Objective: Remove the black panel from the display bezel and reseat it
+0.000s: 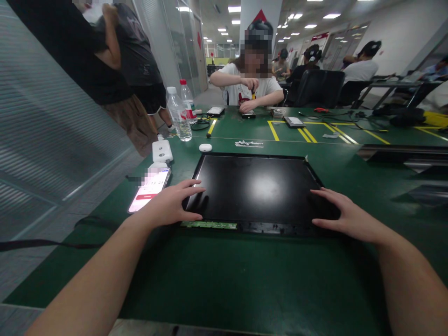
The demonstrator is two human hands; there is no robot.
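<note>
A black flat display panel [254,186] lies face up on the green table mat [224,275], with a thin green circuit strip [209,225] along its near edge. My left hand [171,204] rests on the panel's near left corner, fingers spread over the top and thumb at the edge. My right hand [341,215] lies on the near right corner, fingers stretched out flat. Neither hand holds anything else.
A lit phone [150,189], a white power bank [162,151] and a white earbud case [205,147] lie left of the panel. Two water bottles [179,115] stand behind. A person [250,79] works opposite; others stand at left and sit at back right.
</note>
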